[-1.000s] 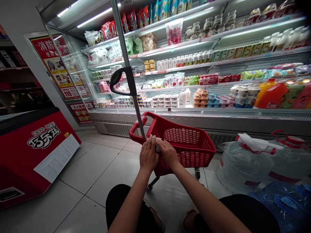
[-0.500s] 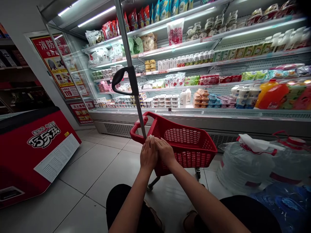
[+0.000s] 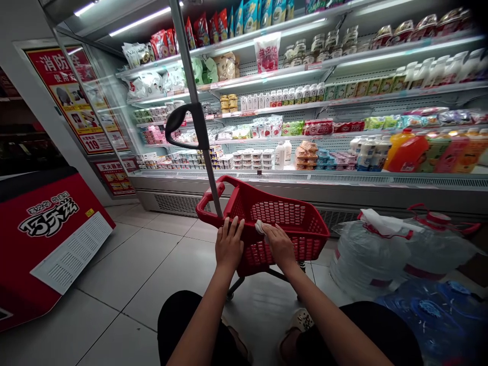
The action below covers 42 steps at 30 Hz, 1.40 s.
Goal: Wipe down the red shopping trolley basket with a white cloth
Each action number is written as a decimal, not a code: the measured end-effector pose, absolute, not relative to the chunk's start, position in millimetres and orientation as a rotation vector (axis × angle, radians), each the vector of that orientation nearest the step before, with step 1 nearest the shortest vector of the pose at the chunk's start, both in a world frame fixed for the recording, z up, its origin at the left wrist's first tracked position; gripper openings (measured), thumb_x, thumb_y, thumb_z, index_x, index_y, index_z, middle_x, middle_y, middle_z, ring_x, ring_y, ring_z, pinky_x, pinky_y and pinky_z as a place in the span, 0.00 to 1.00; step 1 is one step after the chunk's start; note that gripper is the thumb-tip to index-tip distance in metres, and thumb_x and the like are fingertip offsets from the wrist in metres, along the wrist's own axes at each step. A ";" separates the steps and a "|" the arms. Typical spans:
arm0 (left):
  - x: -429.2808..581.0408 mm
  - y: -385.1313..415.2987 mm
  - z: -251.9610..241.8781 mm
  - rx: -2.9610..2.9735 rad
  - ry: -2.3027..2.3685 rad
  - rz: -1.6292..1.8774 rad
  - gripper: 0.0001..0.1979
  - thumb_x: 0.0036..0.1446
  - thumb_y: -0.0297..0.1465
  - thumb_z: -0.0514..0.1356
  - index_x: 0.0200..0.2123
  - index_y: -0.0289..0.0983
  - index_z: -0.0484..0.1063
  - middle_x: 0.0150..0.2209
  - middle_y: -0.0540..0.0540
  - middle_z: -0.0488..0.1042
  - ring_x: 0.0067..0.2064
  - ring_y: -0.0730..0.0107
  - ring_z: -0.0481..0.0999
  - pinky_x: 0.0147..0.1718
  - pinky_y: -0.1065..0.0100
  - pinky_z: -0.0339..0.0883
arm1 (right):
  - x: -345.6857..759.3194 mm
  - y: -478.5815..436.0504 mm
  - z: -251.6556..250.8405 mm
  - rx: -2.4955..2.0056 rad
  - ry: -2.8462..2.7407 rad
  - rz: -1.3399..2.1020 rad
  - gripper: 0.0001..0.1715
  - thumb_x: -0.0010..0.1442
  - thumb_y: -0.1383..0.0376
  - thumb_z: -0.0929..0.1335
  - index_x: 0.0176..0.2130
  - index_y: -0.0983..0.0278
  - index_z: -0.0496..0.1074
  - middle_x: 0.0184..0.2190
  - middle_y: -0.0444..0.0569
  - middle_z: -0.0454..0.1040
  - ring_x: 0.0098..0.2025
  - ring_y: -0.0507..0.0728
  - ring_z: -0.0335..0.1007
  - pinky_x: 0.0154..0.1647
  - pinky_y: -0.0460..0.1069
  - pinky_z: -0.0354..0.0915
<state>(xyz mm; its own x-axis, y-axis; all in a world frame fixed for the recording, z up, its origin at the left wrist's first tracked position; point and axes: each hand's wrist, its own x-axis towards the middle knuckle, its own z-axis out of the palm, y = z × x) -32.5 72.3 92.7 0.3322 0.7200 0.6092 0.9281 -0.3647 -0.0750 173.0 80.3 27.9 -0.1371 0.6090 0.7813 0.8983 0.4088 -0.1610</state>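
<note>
A red plastic shopping cart basket (image 3: 305,239) stands before me on dark legs. A grey metal pole with a black loop grip (image 3: 200,127) rises at its left end. My left hand (image 3: 229,245) rests on the near rim close to the pole's foot, fingers stretched out and slightly apart. Farther right along the same rim, my right hand (image 3: 281,247) pinches a small crumpled white wipe (image 3: 260,227) against the red plastic. I cannot tell whether the wipe is paper or cloth. No goods show in the visible part of the basket.
Behind the cart runs an open refrigerated display (image 3: 244,176) stocked with drinks and dairy packs. A red chest freezer (image 3: 53,234) stands at left. Large water bottles (image 3: 373,254) sit on the floor at right, close to my knee.
My hands were together near the pole and are now apart. The right hand has moved right along the rim with the white wipe. The view has shifted slightly to the right.
</note>
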 end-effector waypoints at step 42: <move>4.4 71.2 49.1 -2.285 -1.436 -0.652 0.51 0.54 0.23 0.67 0.74 0.59 0.49 0.79 0.44 0.33 0.77 0.35 0.40 0.70 0.35 0.44 | 258.4 20.2 -7.3 -1.462 -1.831 -0.631 0.37 0.69 0.77 0.57 0.73 0.60 0.60 0.63 0.51 0.75 0.62 0.59 0.74 0.74 0.63 0.56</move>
